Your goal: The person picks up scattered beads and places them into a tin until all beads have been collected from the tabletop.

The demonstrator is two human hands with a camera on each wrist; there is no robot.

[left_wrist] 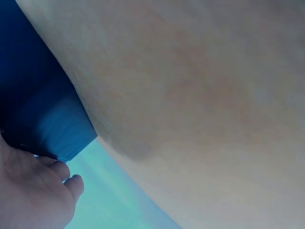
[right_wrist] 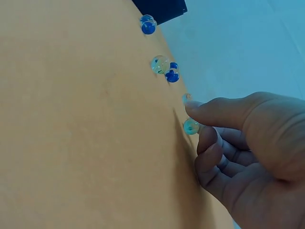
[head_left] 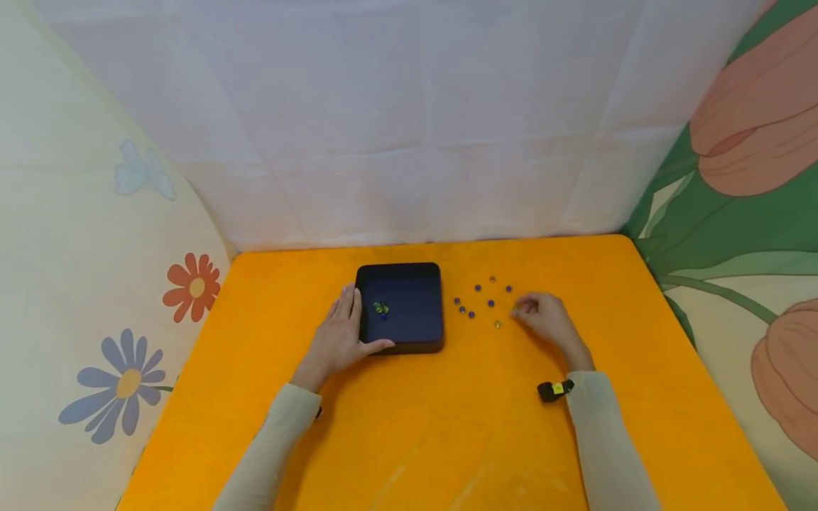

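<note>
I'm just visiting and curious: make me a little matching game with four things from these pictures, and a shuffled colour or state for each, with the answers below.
Column one
1. Left hand
2. Right hand
3. Square tray
4. Tabletop

Column two
A. Orange-yellow
B. Pinching a marble
C. Dark, with a small cluster of marbles inside
D. Fingers laid along the tray's side

Right pairs: 1-D, 2-B, 3-C, 4-A
</note>
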